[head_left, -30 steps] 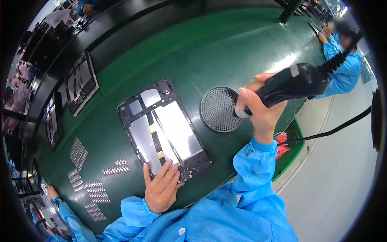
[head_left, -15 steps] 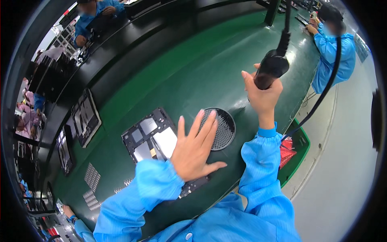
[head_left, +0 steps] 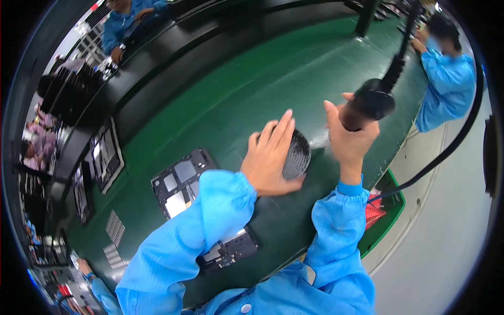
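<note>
My left hand (head_left: 266, 165) lies across a round dark tray (head_left: 298, 156) with a dimpled surface. Its fingers reach over the tray toward the far rim and the thumb presses at the near rim, covering much of it. In my right hand (head_left: 353, 144) is a black power screwdriver (head_left: 367, 105), raised above the table with its cord running upward; its tip is hidden. To the left of the tray lies an opened flat black device (head_left: 173, 181) with silver panels, partly covered by my left forearm.
Farther left are two more opened devices (head_left: 106, 155) and sheets of small silver parts (head_left: 115, 228). A green bin (head_left: 400, 207) with red wrapping (head_left: 374, 216) stands beside the table. A thick black cable (head_left: 436, 163) hangs at the right. Co-workers (head_left: 446, 84) sit at the far right and far left.
My left hand has gone from spread flat at the tray's edge to grasping it. The tray has shifted away from the device. My right hand, still with the screwdriver, sits slightly farther right.
</note>
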Demonstrator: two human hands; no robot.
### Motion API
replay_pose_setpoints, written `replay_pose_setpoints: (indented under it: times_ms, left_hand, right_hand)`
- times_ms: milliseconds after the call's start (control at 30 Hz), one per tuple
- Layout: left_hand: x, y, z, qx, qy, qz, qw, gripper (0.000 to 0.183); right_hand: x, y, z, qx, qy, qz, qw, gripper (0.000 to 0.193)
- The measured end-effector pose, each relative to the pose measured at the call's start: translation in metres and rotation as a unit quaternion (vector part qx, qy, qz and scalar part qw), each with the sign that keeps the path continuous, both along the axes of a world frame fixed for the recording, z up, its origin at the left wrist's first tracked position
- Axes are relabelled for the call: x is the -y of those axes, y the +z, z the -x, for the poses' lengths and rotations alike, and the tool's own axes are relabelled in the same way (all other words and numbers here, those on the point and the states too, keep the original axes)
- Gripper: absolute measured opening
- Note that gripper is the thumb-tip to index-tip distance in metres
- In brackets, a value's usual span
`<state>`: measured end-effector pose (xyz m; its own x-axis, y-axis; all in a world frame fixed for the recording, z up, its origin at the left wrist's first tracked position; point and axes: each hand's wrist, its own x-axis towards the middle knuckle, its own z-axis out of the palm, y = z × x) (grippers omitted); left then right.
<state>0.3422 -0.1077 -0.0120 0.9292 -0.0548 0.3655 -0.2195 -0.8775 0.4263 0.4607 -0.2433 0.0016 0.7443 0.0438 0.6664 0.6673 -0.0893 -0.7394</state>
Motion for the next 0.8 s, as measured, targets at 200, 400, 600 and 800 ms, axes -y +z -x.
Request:
replay_pose_setpoints:
  times_ms: [200,400,600,800]
  left_hand:
    - [-0.008,-0.003,-0.001,0.006,0.014,-0.013,1.0,0.099]
    - [-0.011,-0.008,-0.009,0.047,0.044,-0.015,0.998,0.096]
    - [-0.015,-0.008,-0.02,0.043,0.074,-0.025,0.996,0.098]
    - [-0.019,-0.01,-0.031,0.05,0.086,-0.015,0.995,0.099]
  right_hand:
    - [-0.006,0.012,0.01,-0.046,0.021,-0.053,0.997,0.027]
    - [-0.006,0.01,0.014,-0.041,0.021,-0.016,0.999,0.03]
    - [-0.009,0.015,0.014,-0.033,0.046,-0.028,0.998,0.03]
    - [-0.006,0.015,0.011,-0.027,0.036,-0.021,0.999,0.028]
